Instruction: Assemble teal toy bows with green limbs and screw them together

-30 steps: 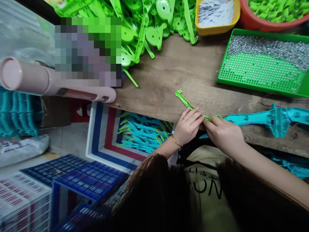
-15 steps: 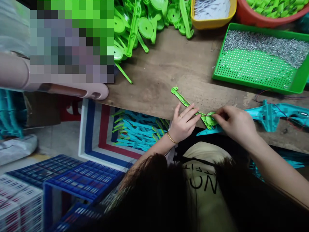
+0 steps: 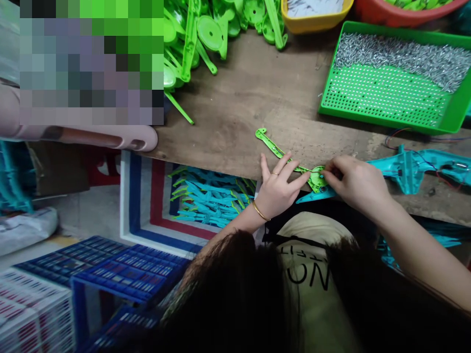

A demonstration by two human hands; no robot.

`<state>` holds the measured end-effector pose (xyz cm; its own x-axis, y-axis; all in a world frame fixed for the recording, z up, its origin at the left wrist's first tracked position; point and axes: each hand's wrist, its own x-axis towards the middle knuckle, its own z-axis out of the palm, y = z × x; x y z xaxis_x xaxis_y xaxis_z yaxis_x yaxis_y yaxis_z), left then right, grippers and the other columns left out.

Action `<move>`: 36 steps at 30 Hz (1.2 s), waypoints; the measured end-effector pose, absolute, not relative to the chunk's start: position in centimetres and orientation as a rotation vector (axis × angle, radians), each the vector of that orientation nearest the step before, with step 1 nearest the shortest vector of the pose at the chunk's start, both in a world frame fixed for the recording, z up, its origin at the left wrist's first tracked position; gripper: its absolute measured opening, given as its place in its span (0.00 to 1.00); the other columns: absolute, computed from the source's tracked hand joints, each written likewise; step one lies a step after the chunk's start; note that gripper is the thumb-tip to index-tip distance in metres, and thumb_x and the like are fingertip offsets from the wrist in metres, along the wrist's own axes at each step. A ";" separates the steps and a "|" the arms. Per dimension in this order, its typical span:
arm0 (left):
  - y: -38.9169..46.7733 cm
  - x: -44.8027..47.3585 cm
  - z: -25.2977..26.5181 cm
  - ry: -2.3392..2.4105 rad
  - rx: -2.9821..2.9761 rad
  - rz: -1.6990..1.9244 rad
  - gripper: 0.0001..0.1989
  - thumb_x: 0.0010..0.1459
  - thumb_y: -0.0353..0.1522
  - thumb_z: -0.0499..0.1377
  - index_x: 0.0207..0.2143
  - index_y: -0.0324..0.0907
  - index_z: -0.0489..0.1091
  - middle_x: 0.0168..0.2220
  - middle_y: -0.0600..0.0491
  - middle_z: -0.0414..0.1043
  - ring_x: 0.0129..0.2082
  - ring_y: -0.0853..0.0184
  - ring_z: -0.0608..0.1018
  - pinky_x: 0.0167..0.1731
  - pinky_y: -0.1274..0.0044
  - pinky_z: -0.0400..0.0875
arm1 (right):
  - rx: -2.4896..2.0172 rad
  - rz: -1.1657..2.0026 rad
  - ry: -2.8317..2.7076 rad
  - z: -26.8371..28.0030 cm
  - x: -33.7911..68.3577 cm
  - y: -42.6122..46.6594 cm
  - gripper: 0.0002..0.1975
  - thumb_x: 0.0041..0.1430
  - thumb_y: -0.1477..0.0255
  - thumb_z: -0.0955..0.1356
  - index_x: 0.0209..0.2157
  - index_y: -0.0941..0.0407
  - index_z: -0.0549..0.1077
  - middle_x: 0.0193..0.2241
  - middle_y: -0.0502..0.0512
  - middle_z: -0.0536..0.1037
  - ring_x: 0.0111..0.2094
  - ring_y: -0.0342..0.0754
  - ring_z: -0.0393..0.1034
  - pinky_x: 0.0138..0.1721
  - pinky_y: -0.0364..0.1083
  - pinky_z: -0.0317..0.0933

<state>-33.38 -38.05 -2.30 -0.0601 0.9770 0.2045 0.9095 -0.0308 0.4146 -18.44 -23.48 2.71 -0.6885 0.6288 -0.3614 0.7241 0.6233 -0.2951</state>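
Note:
A long lime-green plastic part (image 3: 270, 143) with a rounded, hollow end lies at the table's front edge. My left hand (image 3: 278, 192), with a ring and a gold bangle, rests across its middle, fingers spread. Over the rounded end, my right hand (image 3: 356, 181) has thumb and forefinger pinched together; what is between them is hidden. A small blue spot shows inside the green part beside those fingertips. Below it pokes out a pointed turquoise plastic piece (image 3: 314, 195). Right of my hand lies a turquoise part (image 3: 408, 170) with thin red and blue wires.
A green perforated tray (image 3: 386, 125) of small metal pins stands at the back right. Behind are a yellow bin (image 3: 318, 23), a red tub (image 3: 408, 18) and piled green parts (image 3: 211, 34). A lined box (image 3: 127, 206) of turquoise parts and blue crates (image 3: 128, 272) stand left.
The view has shifted slightly. My right fingertips have drawn a little off the green part's rounded end, and the blue spot inside it now shows. My left hand stays spread on the part.

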 end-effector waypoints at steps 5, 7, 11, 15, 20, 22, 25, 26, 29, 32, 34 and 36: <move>-38.0 -33.5 -2.4 2.061 2.021 0.680 0.14 0.63 0.31 0.56 0.50 0.50 0.73 0.54 0.46 0.71 0.64 0.51 0.64 0.62 0.41 0.37 | 1.139 -0.665 2.652 3.0 -17.5 -23.7 0.09 0.61 0.66 0.64 0.34 0.54 0.74 0.34 0.54 0.79 0.31 0.48 0.70 0.28 0.45 0.50; -38.0 -33.5 -2.4 2.071 2.023 0.695 0.14 0.63 0.31 0.56 0.50 0.49 0.73 0.54 0.46 0.71 0.64 0.51 0.64 0.62 0.41 0.38 | 1.166 -0.664 2.648 3.1 -17.0 -23.8 0.10 0.61 0.66 0.64 0.35 0.54 0.75 0.34 0.54 0.79 0.32 0.48 0.71 0.28 0.45 0.51; -37.9 -33.3 -2.4 2.088 2.017 0.717 0.13 0.63 0.31 0.56 0.49 0.48 0.73 0.54 0.45 0.71 0.64 0.51 0.65 0.62 0.42 0.39 | 1.178 -0.646 2.649 3.2 -16.3 -24.3 0.10 0.61 0.65 0.64 0.35 0.54 0.75 0.34 0.53 0.79 0.34 0.48 0.72 0.28 0.44 0.52; -37.8 -33.1 -2.4 2.109 2.008 0.736 0.13 0.64 0.30 0.55 0.48 0.47 0.74 0.53 0.45 0.71 0.63 0.51 0.66 0.61 0.42 0.41 | 1.142 -0.661 2.698 3.0 -16.0 -24.5 0.10 0.62 0.66 0.64 0.36 0.54 0.76 0.37 0.53 0.80 0.35 0.48 0.74 0.28 0.44 0.52; -37.8 -33.0 -2.5 2.120 1.998 0.718 0.12 0.63 0.31 0.55 0.48 0.48 0.74 0.53 0.46 0.71 0.63 0.51 0.65 0.61 0.42 0.43 | 1.156 -0.716 2.721 3.0 -16.8 -24.3 0.11 0.61 0.66 0.64 0.38 0.54 0.77 0.34 0.55 0.81 0.32 0.48 0.73 0.28 0.44 0.53; -37.8 -33.0 -2.5 2.121 1.985 0.714 0.13 0.63 0.31 0.56 0.48 0.48 0.74 0.53 0.46 0.71 0.64 0.51 0.65 0.62 0.43 0.42 | 1.080 -0.749 2.736 3.1 -17.1 -24.1 0.12 0.61 0.66 0.64 0.37 0.54 0.77 0.34 0.54 0.81 0.32 0.48 0.73 0.29 0.44 0.54; -37.8 -33.0 -2.6 2.111 1.959 0.708 0.13 0.63 0.31 0.56 0.49 0.49 0.74 0.54 0.47 0.70 0.64 0.52 0.64 0.62 0.43 0.41 | 0.944 -0.763 2.710 3.3 -17.2 -24.0 0.13 0.62 0.65 0.63 0.36 0.53 0.78 0.35 0.54 0.81 0.31 0.47 0.72 0.28 0.45 0.53; -37.8 -33.0 -2.7 2.110 1.950 0.703 0.13 0.63 0.31 0.56 0.49 0.49 0.74 0.54 0.47 0.70 0.64 0.52 0.64 0.62 0.43 0.40 | 0.925 -0.760 2.695 3.2 -17.1 -23.9 0.13 0.62 0.65 0.62 0.36 0.53 0.78 0.35 0.54 0.81 0.31 0.47 0.72 0.28 0.45 0.53; -37.9 -33.1 -2.7 2.111 1.952 0.696 0.14 0.63 0.30 0.56 0.49 0.50 0.74 0.55 0.47 0.70 0.64 0.52 0.64 0.62 0.43 0.41 | 0.941 -0.812 2.661 3.1 -16.7 -23.7 0.13 0.62 0.65 0.62 0.36 0.53 0.78 0.36 0.55 0.81 0.32 0.47 0.72 0.29 0.44 0.53; -37.9 -33.2 -2.7 2.098 1.962 0.709 0.14 0.63 0.30 0.55 0.49 0.50 0.73 0.54 0.47 0.70 0.64 0.52 0.64 0.62 0.44 0.42 | 1.044 -0.921 2.623 2.9 -16.5 -23.4 0.11 0.60 0.67 0.64 0.35 0.54 0.77 0.33 0.54 0.80 0.30 0.46 0.71 0.29 0.44 0.54; -37.9 -33.2 -2.7 2.093 1.945 0.698 0.14 0.63 0.30 0.55 0.49 0.50 0.73 0.54 0.47 0.70 0.65 0.52 0.64 0.62 0.44 0.42 | 1.151 -0.942 2.596 2.9 -16.4 -23.2 0.09 0.59 0.68 0.65 0.34 0.54 0.76 0.29 0.53 0.79 0.28 0.46 0.69 0.28 0.44 0.53; -37.8 -33.2 -2.7 2.095 1.930 0.676 0.14 0.63 0.30 0.55 0.50 0.50 0.73 0.55 0.47 0.70 0.65 0.53 0.63 0.62 0.44 0.41 | 1.220 -0.887 2.597 2.9 -16.3 -23.0 0.08 0.58 0.67 0.65 0.34 0.54 0.76 0.29 0.53 0.79 0.27 0.47 0.68 0.28 0.44 0.51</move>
